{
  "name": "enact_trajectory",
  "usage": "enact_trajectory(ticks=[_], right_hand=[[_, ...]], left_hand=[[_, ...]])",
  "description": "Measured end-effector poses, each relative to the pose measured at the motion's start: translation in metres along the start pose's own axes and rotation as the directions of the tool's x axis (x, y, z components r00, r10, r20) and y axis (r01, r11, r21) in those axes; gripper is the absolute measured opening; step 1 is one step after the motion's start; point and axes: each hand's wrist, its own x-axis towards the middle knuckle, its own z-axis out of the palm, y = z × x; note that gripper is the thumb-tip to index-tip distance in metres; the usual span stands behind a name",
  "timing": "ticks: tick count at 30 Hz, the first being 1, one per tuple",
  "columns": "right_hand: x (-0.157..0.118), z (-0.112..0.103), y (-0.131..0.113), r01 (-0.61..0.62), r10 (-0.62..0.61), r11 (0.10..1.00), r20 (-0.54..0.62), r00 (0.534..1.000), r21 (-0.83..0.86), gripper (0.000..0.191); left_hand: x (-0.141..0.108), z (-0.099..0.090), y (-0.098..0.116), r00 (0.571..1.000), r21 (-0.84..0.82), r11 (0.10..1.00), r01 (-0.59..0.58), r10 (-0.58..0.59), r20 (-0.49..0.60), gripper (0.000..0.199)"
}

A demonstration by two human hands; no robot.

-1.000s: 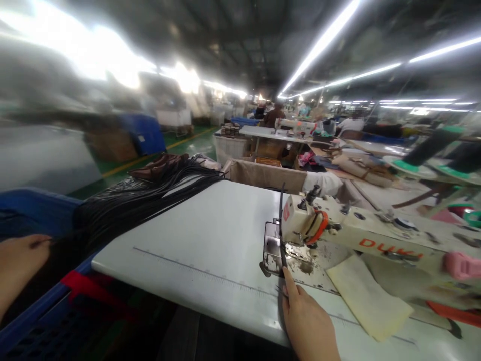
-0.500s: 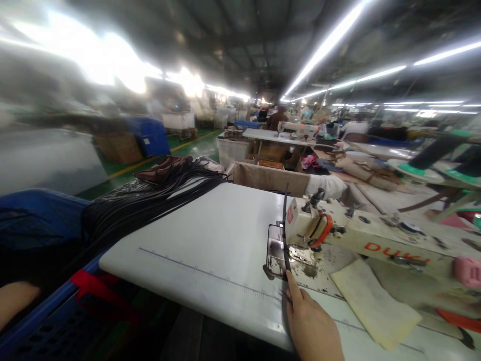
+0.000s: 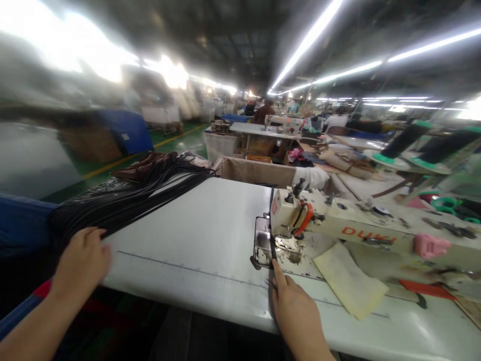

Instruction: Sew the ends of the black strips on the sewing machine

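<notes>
My left hand (image 3: 79,263) reaches the near end of a thick bundle of black straps (image 3: 143,200), its fingers curled at the straps and its thumb blurred. The bundle trails over the left edge of the white table. My right hand (image 3: 298,306) lies in front of the sewing machine (image 3: 334,220), index finger stretched onto one narrow black strap (image 3: 273,245) that runs back beside the machine's needle area. From under its curled fingers stick the tips of a small dark two-pointed tool (image 3: 271,284); the rest is hidden by the hand.
A printed ruler (image 3: 188,268) crosses the white table (image 3: 195,225). A pale yellow cloth (image 3: 351,281) lies under the machine arm. Dark thread cones (image 3: 404,143) stand at the right. A fabric-lined bin (image 3: 255,173) borders the far side; a blue container (image 3: 26,220) is at the left.
My left hand has come up from the lower left to the black straps. The view has turned slightly right. My right hand stays with its finger on the strap at the machine.
</notes>
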Motion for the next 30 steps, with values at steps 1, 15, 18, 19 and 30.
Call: enact_trajectory(ticks=[1,15,18,19,30], right_hand=[[-0.001,-0.001,-0.001,-0.010,0.010,1.000,0.010,1.000,0.004,0.060],[-0.016,0.007,0.006,0.035,-0.020,0.992,-0.123,0.992,0.121,0.058],[-0.021,0.002,0.014,0.036,-0.017,0.979,-0.099,0.995,0.200,0.051],[-0.022,0.000,0.018,0.029,-0.009,0.974,-0.092,0.996,0.223,0.048],[-0.014,0.018,0.053,0.032,0.018,0.987,-0.309,0.951,0.156,0.032]], left_hand=[[-0.003,0.008,0.028,0.997,-0.034,0.997,-0.066,0.066,0.025,0.034],[-0.055,-0.013,0.359,0.671,-0.567,0.602,-0.562,0.733,0.113,0.050],[-0.060,-0.019,0.371,0.676,-0.580,0.590,-0.562,0.731,0.089,0.049],[-0.061,-0.021,0.371,0.678,-0.580,0.586,-0.566,0.731,0.076,0.049],[-0.065,-0.026,0.362,0.622,-0.595,0.553,-0.583,0.775,0.111,0.091]])
